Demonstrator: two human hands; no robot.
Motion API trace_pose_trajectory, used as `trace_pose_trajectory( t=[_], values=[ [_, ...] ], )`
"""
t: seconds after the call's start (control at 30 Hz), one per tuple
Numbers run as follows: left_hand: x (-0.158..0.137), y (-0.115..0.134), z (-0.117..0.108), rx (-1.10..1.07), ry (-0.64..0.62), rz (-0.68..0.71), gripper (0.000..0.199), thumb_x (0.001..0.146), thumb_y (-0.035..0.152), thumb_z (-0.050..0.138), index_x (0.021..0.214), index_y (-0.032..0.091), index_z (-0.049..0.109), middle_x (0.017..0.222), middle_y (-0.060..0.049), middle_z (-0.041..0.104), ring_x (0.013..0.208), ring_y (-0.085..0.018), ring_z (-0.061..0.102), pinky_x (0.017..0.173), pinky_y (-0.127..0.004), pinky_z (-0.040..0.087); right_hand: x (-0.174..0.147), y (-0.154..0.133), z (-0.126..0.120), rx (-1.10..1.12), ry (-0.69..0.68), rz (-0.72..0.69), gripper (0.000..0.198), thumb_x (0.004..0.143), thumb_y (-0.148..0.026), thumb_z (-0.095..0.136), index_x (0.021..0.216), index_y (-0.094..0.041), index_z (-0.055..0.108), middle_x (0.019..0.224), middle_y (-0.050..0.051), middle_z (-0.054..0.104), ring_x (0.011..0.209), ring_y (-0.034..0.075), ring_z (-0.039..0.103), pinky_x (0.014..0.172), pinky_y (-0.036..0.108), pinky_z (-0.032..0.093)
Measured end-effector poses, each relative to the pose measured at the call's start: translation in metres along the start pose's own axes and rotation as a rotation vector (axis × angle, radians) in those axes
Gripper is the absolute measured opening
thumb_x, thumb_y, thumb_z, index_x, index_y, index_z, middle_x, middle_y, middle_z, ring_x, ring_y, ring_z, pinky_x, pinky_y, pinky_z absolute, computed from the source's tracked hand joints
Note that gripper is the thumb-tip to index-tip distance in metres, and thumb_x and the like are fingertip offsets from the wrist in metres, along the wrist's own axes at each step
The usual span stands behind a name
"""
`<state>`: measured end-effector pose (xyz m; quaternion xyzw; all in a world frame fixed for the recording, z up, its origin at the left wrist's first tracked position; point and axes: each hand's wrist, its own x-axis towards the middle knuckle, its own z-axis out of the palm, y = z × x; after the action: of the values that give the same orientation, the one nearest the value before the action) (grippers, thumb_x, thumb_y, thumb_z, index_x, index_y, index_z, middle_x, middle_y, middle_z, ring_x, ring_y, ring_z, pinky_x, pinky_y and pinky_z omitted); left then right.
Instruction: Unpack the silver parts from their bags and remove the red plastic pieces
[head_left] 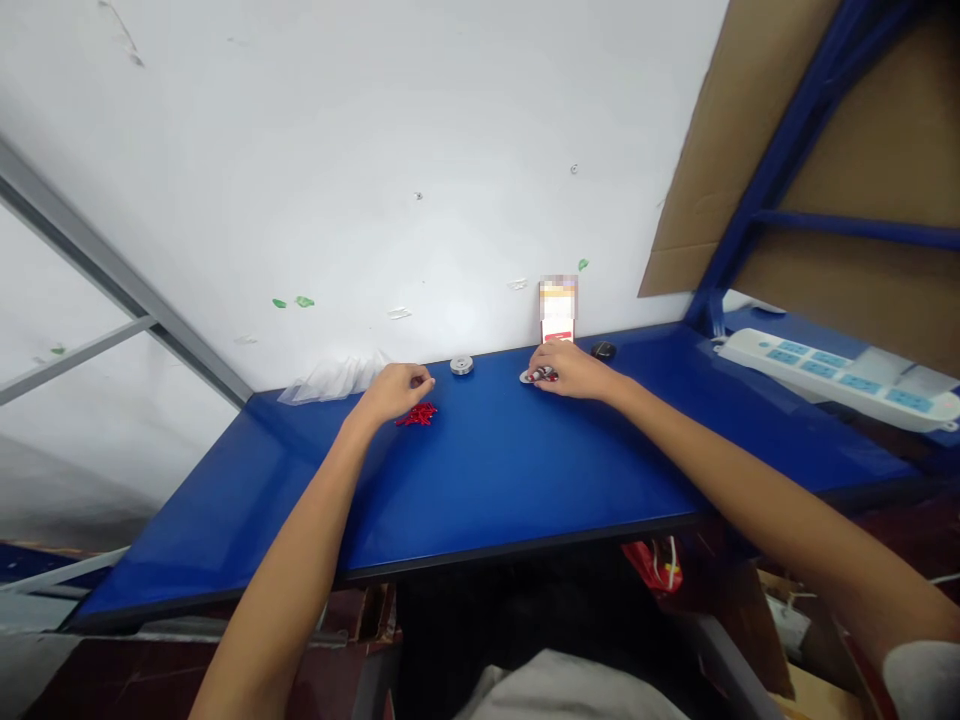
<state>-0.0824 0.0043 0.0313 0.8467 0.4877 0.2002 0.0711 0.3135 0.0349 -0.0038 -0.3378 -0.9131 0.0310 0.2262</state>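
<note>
My left hand (396, 392) is over the far side of the blue table, fingers curled and thumb near the forefinger. Anything pinched there is too small to see. Just below it lies a small heap of thin red pieces (417, 414). My right hand (568, 370) reaches down with bent fingers to a flat silvery disc (524, 378). Small dark and red bits show at its fingertips; what they belong to I cannot make out. Between both hands, nearer the wall, sits a round metal piece (461, 365) with a hole in its middle.
Clear plastic bags (334, 380) lie left of my left hand by the wall. A phone (558, 310) with a lit screen leans on the wall behind my right hand, beside a small black object (603, 350). A white power strip (840, 375) is at the right.
</note>
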Motion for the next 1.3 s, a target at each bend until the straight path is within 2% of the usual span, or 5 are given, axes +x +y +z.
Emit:
trace_pose_trajectory(
  t=[0.27,0.47,0.7,0.9,1.3],
  values=[
    [0.003,0.045,0.033,-0.181,0.087,0.099,0.028,0.1,0.034,0.055,0.092,0.021,0.078,0.099,-0.005,0.081,0.087,-0.023,0.072,0.082,-0.035,0.053,0.004,-0.007,0.003,0.002,0.104,0.151,0.019,0.1,-0.029,0.065,0.102,-0.023,0.083,0.106,0.01,0.082,0.1,0.03,0.073,0.086,0.039,0.055],
    [0.0,0.082,0.055,-0.511,0.037,0.091,0.029,0.104,0.04,0.057,0.107,0.022,0.079,0.105,-0.007,0.081,0.091,-0.021,0.075,0.079,-0.032,0.059,0.01,-0.034,0.006,0.376,0.333,0.22,0.023,0.099,-0.04,0.071,0.1,-0.023,0.086,0.099,0.006,0.085,0.088,0.026,0.077,0.083,0.037,0.059],
    [0.003,0.086,0.075,-0.953,0.032,-0.11,0.035,0.099,0.049,0.068,0.106,0.015,0.073,0.102,-0.013,0.078,0.08,-0.02,0.075,0.062,-0.029,0.061,0.015,-0.072,0.018,0.625,0.338,0.159,0.026,0.096,-0.046,0.075,0.103,-0.023,0.086,0.101,0.006,0.085,0.09,0.025,0.078,0.086,0.038,0.061],
    [0.005,0.078,0.064,-0.879,0.242,-0.106,0.027,0.098,0.044,0.069,0.1,0.018,0.074,0.094,-0.008,0.075,0.079,-0.018,0.072,0.062,-0.026,0.059,0.013,-0.074,0.015,0.649,0.324,0.045,0.025,0.096,-0.048,0.076,0.101,-0.024,0.085,0.105,0.008,0.081,0.094,0.024,0.076,0.09,0.041,0.061],
    [-0.001,0.074,0.063,-0.921,-0.115,0.017,0.03,0.091,0.045,0.079,0.102,0.018,0.085,0.092,-0.007,0.078,0.077,-0.017,0.068,0.069,-0.028,0.058,0.013,-0.075,0.019,0.741,0.211,0.034,0.018,0.092,-0.042,0.081,0.092,-0.024,0.083,0.099,0.006,0.076,0.091,0.023,0.073,0.088,0.039,0.058]
  ],
)
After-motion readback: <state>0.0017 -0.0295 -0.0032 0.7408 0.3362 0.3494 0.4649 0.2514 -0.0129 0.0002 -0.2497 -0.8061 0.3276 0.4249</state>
